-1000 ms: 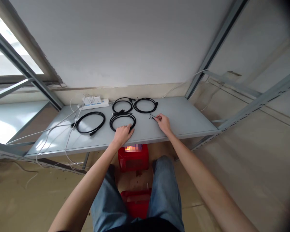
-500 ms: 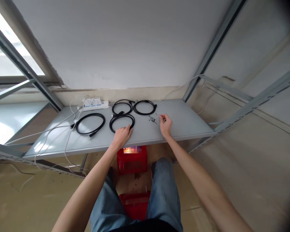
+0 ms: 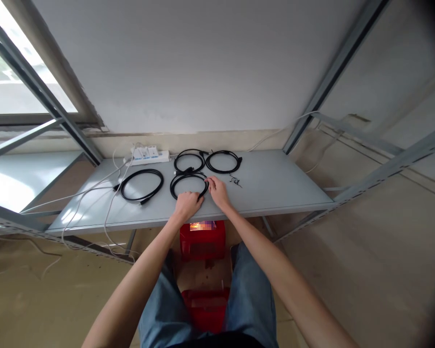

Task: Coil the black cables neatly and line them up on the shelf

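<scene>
Right hand leaves the tangled wire and joins the left hand on the front cable coil

Having crossed the grey steel shelf, the right hand is no longer beside the thin tangled wire, which lies alone just right of the front cable coil. That black coil lies flat near the shelf's front edge, with both hands at its near side. The left hand's fingers curl down over its lower right curve and look closed on the cable. The right hand's fingers are bunched against its right side, touching the cable, though how firmly they hold it cannot be told from this view.

A loop like this is best handled with the neighbouring strands kept together, so the turns do not spring apart. Lifting it slightly rather than dragging it would also keep it from snagging the black plug of the coil just behind.

Two more coils sit nearby: the rear right coil and the left coil. A white power strip stands against the wall, with thin white cables trailing off the shelf.
</scene>
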{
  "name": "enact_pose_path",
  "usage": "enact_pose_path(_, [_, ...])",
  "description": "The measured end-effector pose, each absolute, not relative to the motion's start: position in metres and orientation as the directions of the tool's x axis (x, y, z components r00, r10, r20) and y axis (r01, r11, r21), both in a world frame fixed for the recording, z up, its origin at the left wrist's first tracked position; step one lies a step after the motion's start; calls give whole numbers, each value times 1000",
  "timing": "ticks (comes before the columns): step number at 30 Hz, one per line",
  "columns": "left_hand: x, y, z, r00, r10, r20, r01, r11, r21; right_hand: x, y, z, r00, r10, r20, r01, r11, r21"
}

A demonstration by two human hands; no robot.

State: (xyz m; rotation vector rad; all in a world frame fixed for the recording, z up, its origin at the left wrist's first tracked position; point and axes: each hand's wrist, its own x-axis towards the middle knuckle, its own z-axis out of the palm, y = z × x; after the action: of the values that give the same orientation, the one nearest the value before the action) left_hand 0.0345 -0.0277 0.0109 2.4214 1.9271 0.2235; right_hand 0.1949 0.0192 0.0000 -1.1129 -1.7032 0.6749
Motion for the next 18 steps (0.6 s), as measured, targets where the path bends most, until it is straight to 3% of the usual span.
enact_pose_path(7, [34, -29, 10, 206, 971, 124, 953, -228, 198, 194, 14, -4, -170, 893, 416, 594, 430, -680])
enact_pose_path(18, [38, -35, 8, 214, 964, 161, 956, -240, 171, 195, 19, -14, -176, 873, 455, 572, 467, -675])
